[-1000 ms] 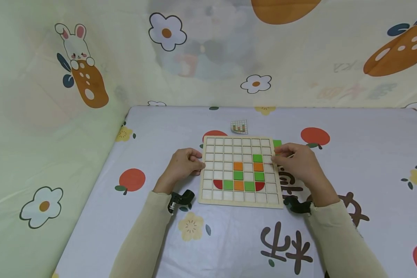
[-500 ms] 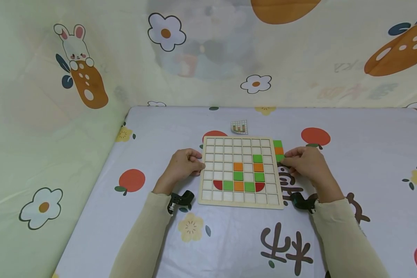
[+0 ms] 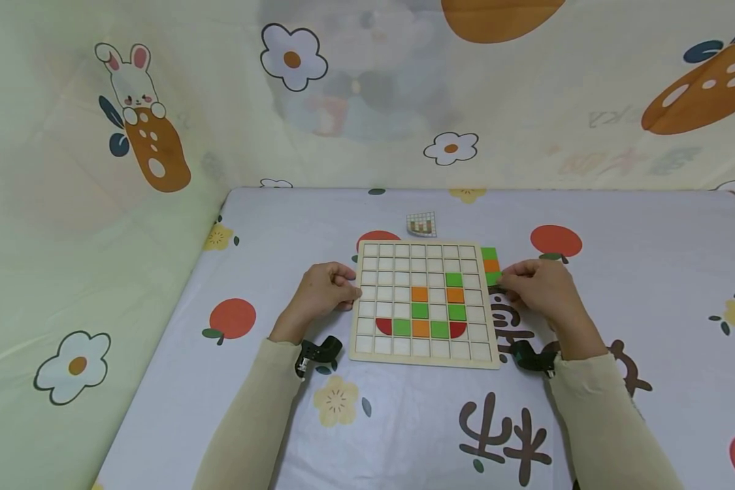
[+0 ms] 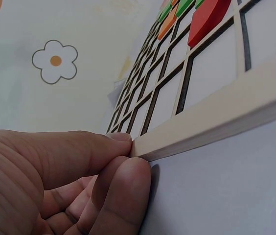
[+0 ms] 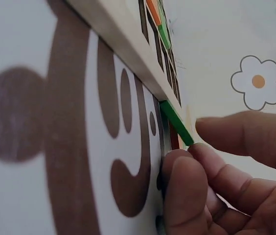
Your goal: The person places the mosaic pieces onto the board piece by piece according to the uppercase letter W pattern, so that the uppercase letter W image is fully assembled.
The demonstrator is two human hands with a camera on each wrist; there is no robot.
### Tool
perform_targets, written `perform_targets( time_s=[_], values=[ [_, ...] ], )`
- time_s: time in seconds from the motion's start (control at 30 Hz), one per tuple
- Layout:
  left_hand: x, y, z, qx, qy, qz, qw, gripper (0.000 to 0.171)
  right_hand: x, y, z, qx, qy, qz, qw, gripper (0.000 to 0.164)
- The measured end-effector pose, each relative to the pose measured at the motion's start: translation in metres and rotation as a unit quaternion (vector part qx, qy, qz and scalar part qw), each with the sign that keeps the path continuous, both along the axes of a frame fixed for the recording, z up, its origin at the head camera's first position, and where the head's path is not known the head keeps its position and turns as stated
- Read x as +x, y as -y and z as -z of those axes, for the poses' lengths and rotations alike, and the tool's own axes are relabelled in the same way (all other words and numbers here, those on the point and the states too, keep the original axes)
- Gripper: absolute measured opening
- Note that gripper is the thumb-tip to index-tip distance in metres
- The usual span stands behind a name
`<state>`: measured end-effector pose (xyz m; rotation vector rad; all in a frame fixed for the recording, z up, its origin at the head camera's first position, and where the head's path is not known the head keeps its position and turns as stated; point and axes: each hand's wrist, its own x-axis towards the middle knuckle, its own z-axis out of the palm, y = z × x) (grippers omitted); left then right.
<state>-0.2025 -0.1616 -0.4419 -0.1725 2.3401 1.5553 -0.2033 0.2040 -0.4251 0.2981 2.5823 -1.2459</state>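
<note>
A wooden grid board point(image 3: 425, 362) lies in the middle of the head view. Set in its squares are green and orange square tiles, with a red rounded tile point(image 3: 384, 327) at each end of the bottom row. My left hand point(image 3: 321, 296) pinches the board's left edge between thumb and fingers. Along the right side of the board stands a row of loose tiles, green point(image 3: 488, 253), orange point(image 3: 492, 265) and green. The nearest green tile point(image 5: 178, 123) has its outer corner between the thumb and fingertip of my right hand point(image 3: 542, 289). My other right fingers are curled beneath.
Behind the board lies a small card point(image 3: 421, 224) with a printed grid pattern. A printed cloth point(image 3: 416, 422) covers the table, and a patterned sheet point(image 3: 355, 156) rises behind and at the left. Each wrist wears a black camera point(image 3: 320, 350).
My right hand has moved from the board's right edge a little outward to the nearest loose green tile, uncovering the loose tiles. The left hand and the board have stayed put.
</note>
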Motion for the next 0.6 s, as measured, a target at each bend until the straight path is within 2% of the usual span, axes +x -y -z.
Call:
perform_targets(
  time_s=[0.17,0.3,0.43,0.6],
  values=[
    [0.0005,-0.0006,-0.0006,0.003,-0.002,0.0,1.0,0.029,-0.001,-0.0009,0.0036,-0.026,-0.025,0.007,0.999,0.029],
    [0.0007,-0.0008,-0.0008,0.005,-0.003,0.001,1.0,0.029,-0.0011,-0.0024,0.0049,-0.046,-0.029,-0.008,0.998,0.033],
    [0.0005,-0.0003,-0.0008,0.007,-0.001,0.002,1.0,0.029,-0.0004,-0.0043,0.004,-0.023,-0.027,-0.041,0.998,0.038],
    [0.0002,0.0002,0.0002,0.007,0.0,0.001,1.0,0.029,0.0005,-0.0019,0.0024,0.016,-0.023,-0.063,0.998,0.041]
  ],
)
